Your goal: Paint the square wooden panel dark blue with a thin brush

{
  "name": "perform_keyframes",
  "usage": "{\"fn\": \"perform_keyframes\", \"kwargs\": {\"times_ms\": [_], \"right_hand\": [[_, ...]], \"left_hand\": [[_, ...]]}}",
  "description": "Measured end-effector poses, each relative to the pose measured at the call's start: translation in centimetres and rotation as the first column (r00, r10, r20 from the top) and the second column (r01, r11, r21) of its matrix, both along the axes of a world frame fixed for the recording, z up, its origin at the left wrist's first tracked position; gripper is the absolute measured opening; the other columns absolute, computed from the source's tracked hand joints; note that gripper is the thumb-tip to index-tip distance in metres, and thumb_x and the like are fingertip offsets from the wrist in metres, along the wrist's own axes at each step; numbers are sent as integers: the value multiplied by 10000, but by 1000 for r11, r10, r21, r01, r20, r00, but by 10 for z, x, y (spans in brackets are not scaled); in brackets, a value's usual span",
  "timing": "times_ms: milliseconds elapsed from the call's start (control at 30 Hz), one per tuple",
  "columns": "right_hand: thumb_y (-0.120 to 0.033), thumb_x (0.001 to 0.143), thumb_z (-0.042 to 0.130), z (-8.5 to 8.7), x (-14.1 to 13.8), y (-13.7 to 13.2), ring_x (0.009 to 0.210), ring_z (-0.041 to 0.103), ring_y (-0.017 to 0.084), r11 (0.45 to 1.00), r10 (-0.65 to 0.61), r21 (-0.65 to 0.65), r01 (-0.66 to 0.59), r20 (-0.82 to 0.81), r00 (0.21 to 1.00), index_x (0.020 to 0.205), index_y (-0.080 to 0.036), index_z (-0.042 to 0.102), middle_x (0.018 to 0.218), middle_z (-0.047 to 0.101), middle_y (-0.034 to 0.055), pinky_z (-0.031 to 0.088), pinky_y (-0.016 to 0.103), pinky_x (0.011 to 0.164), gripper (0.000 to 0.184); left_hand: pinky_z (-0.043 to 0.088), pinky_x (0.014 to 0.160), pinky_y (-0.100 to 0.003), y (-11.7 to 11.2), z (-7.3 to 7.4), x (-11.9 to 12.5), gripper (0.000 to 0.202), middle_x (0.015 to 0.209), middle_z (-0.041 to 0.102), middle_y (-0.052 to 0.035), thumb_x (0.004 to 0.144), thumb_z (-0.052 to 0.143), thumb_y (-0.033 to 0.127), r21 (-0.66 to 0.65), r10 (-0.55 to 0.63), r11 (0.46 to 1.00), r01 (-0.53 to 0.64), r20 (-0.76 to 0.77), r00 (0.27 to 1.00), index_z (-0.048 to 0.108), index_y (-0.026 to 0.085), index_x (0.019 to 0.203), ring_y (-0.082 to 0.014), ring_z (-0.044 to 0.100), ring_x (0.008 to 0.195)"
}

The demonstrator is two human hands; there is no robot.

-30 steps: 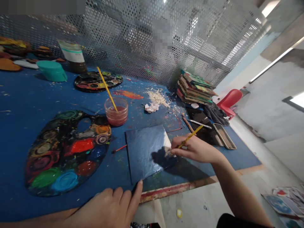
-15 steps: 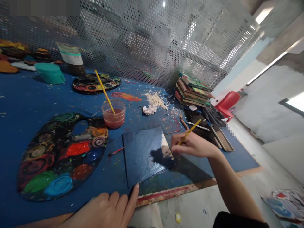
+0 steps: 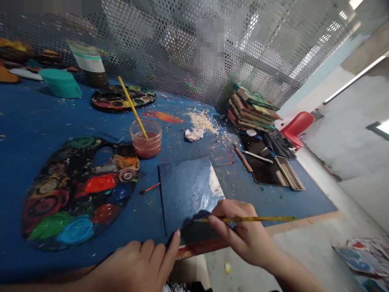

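Observation:
A square canvas [image 3: 185,190], mostly painted dark blue with a white patch at its right edge, lies on the blue table. My right hand [image 3: 243,233] grips a yellow-handled paintbrush [image 3: 270,219], held nearly level, its tip at the canvas's lower part beside a dark shadow. At the near left corner of the canvas, the index finger of my left hand [image 3: 142,259] rests stretched out, the other fingers loosely bent and holding nothing. Left of the canvas is a paint-smeared palette [image 3: 100,183] with red, green and blue paint. A thin red-handled brush [image 3: 152,187] pokes out from under the canvas.
Behind the palette stands a glass jar [image 3: 148,148] of reddish water with a yellow brush [image 3: 130,101]. Wood shavings [image 3: 203,121] and a crumpled tissue [image 3: 194,134] lie further back. At right are a tablet [image 3: 264,162], a phone case [image 3: 290,174] and stacked painted boards [image 3: 252,109].
My right hand has come down and leftward from beside the canvas to its lower right edge, and the brush has swung to nearly level. My left hand stays at the corner.

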State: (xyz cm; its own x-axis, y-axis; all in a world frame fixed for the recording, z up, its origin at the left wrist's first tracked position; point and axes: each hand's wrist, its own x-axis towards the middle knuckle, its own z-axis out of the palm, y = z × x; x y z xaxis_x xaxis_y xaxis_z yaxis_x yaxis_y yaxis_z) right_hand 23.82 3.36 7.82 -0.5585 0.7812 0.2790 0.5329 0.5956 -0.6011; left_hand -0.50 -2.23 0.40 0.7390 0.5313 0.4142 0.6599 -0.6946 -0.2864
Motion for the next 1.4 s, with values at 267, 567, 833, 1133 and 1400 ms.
{"fn": "perform_keyframes", "kwargs": {"times_ms": [267, 567, 833, 1133, 1400], "right_hand": [[-233, 958, 456, -7, 17, -3, 548, 459, 70, 996, -83, 28, 81, 41, 996, 748, -195, 491, 608, 502, -37, 340, 188, 525, 216], [-262, 966, 438, -7, 37, -3, 525, 494, 90, 976, -214, 72, 206, 131, 968, 709, -205, 470, 593, 522, -24, 364, 205, 505, 264], [-279, 958, 457, -8, 60, 0, 512, 496, 95, 940, -333, 134, 314, 155, 930, 716, -205, 484, 576, 530, -27, 370, 202, 499, 254], [-362, 976, 430, -4, 55, 11, 586, 547, 113, 964, -239, -99, 245, 73, 968, 726, -197, 528, 641, 560, -4, 412, 214, 545, 315], [-324, 954, 471, 2, 64, 41, 599, 536, 115, 961, -277, 45, 274, 78, 958, 742, -197, 537, 651, 560, -3, 407, 227, 573, 256]], "left_hand": [[205, 533, -356, 3, 0, -3, 538, 581, 475, 47, 819, 576, 444, -10, -36, 999, 35, -34, 999, 548, 121, 1248, -139, 390, 523], [200, 552, -349, 2, 3, -3, 551, 584, 487, 39, 790, 641, 468, -29, -24, 999, 23, -26, 999, 590, 144, 1232, -132, 396, 544], [207, 544, -359, 2, 0, -1, 622, 568, 491, 52, 755, 670, 484, -18, -13, 1000, 13, 8, 1000, 551, 134, 1256, -142, 419, 525], [204, 545, -356, 3, 1, -2, 605, 572, 493, 44, 762, 662, 466, -4, -21, 1000, 21, -4, 1000, 555, 121, 1248, -142, 425, 528], [193, 554, -345, 1, -4, -1, 542, 587, 451, 39, 805, 612, 434, -12, -5, 1000, 6, 29, 1000, 571, 135, 1256, -133, 379, 550]]}}
